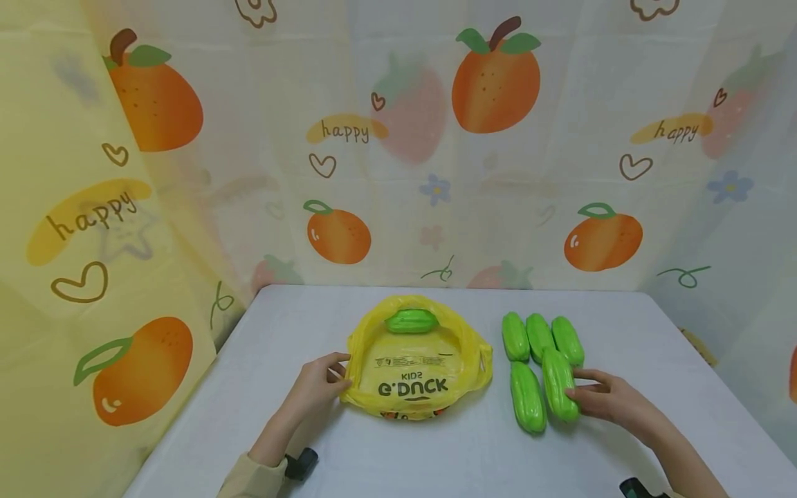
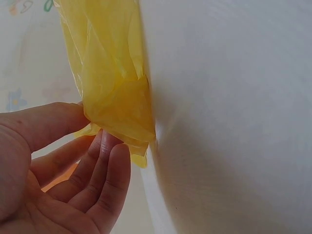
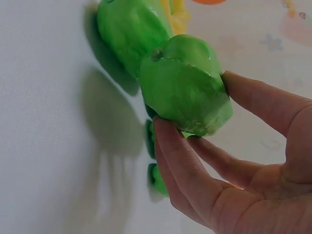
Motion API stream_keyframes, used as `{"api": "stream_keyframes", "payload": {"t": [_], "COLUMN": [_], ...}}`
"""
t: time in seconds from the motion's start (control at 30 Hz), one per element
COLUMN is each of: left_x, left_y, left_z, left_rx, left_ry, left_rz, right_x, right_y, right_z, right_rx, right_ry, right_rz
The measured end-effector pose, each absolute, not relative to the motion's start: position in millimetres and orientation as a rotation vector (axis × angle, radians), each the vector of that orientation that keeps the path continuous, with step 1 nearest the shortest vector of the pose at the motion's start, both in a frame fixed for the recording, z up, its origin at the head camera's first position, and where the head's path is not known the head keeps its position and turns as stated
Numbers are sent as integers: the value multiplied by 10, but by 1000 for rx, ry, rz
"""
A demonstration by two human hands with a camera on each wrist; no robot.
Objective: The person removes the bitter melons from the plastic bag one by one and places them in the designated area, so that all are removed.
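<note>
A yellow plastic bag (image 1: 411, 353) lies spread on the table with its mouth open upward and one glossy green toy cucumber (image 1: 411, 321) inside at the far edge. My left hand (image 1: 320, 380) pinches the bag's left rim between thumb and fingers. To the right of the bag, my right hand (image 1: 613, 398) holds another toy cucumber (image 1: 560, 387) by its side, thumb on one face and fingers on the other. In the right wrist view this cucumber (image 3: 183, 90) is lifted off the table, its shadow falling beside it.
Near the held one, a toy cucumber (image 1: 528, 399) lies to the left. Behind are three more in a row, including a leftmost cucumber (image 1: 515, 337). The white table (image 1: 280, 332) ends at a fruit-printed curtain (image 1: 405, 207), with another along the left side.
</note>
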State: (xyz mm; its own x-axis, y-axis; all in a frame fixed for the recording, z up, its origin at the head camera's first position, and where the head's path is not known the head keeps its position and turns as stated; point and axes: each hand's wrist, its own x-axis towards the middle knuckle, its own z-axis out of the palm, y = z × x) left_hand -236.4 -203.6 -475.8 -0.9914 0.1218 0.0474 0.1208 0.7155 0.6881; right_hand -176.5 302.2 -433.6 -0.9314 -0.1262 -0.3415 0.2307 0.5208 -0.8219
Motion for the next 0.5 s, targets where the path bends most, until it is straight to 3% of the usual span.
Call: {"api": "stream_keyframes", "payload": {"t": [0.5], "left_x": [-2346], "left_y": [-2017], "left_z": [-4736], "left_rx": [196], "left_ry": [2904], "left_rz": [1186], "right_x": [-1767], "right_y": [3050], "right_z": [-4392], "right_rx": [59], "right_ry": [2344], "right_rz": [-1348]}}
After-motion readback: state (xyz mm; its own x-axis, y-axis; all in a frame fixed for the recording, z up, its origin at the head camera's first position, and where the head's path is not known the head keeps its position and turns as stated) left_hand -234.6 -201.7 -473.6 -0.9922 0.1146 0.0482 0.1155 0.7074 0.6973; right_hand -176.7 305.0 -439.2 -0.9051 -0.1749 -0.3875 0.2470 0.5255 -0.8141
